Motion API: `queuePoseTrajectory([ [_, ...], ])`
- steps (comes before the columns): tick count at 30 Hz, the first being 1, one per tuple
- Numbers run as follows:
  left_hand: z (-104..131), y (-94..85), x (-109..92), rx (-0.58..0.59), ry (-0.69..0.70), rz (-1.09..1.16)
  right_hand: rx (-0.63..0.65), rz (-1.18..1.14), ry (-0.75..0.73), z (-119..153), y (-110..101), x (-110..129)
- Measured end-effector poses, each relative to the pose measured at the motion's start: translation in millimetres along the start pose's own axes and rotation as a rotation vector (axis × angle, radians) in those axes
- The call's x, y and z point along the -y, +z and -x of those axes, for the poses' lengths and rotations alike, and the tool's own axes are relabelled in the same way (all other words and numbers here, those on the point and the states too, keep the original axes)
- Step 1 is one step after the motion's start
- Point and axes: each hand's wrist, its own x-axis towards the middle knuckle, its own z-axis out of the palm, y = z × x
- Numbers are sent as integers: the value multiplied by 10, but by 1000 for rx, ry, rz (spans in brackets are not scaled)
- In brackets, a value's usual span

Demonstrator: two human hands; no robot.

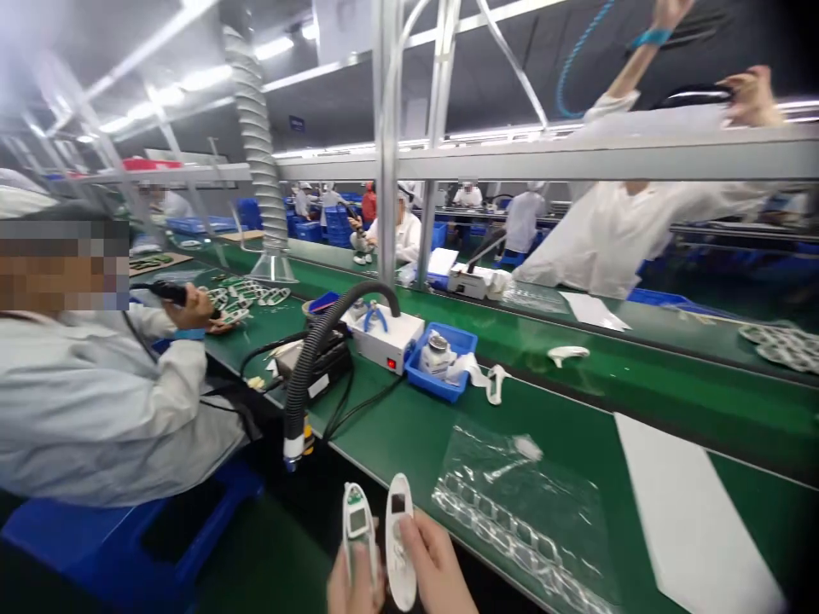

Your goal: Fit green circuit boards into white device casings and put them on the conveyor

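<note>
My left hand (357, 587) grips a long white device shell (357, 520) with a green circuit board and a small grey screen, held upright near the table's front edge. Right beside it, my right hand (440, 558) has its thumb pressed on a white oval cover (401, 570) with a dark window near its top. The two parts are close together but apart. To the right of my hands lies a clear plastic bag (563, 499), with a row of small transparent pieces (499, 524) along its near side.
A white sheet (691, 512) lies at right. Behind the bag are a blue bin (435, 390), a white box with a red switch (384, 341) and a black hose (307, 367). A white part (567, 353) rests on the green belt. Co-workers sit at left and stand across.
</note>
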Motion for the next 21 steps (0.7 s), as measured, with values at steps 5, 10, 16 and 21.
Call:
queuePoseTrajectory([
  [5,-543,-734,-394,-122,-7,238,181,-14,227,-672,997,-203],
  [10,-745,-945,-529,-177,-17,322,225,-36,255,-855,1452,-324],
  [16,-741,-619,-476,-109,-45,291,174,-108,223,-739,1195,-242],
  [21,-789,-661,-527,-181,11,297,198,-169,258,-722,1334,-176],
])
